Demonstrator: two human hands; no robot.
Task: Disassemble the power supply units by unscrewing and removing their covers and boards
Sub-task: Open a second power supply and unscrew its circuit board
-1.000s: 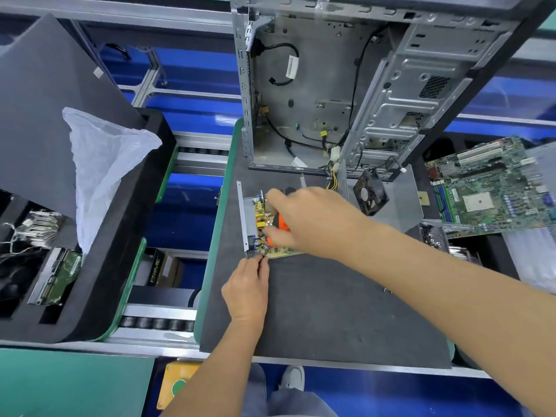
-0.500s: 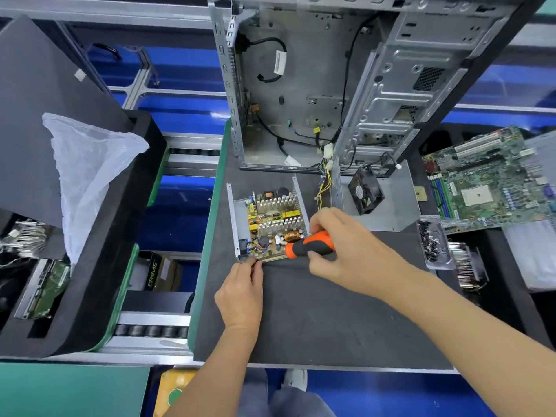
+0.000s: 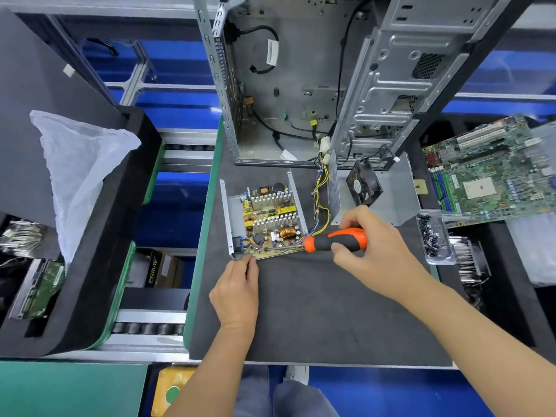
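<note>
The opened power supply [image 3: 233, 218] lies on the dark mat, its yellow board [image 3: 272, 222] with heatsinks and a copper coil exposed. My left hand [image 3: 237, 293] pinches the unit's near left corner. My right hand [image 3: 370, 248] grips the orange and black screwdriver [image 3: 334, 243], held almost flat, its shaft reaching left over the board's near edge. The removed metal cover [image 3: 388, 200] with a black fan [image 3: 364, 186] lies to the right, joined by a yellow wire bundle [image 3: 320, 194].
An empty computer case [image 3: 301, 85] stands behind the unit. A motherboard [image 3: 493, 173] lies at the right, with a clear tray of screws [image 3: 434, 236] and a heatsink [image 3: 469, 260] near it. A black foam bin [image 3: 99, 266] with a plastic bag [image 3: 81, 164] stands left.
My right hand has drawn back from over the board to its right side, swinging the screwdriver down almost flat. My left hand stays at the near left corner.
</note>
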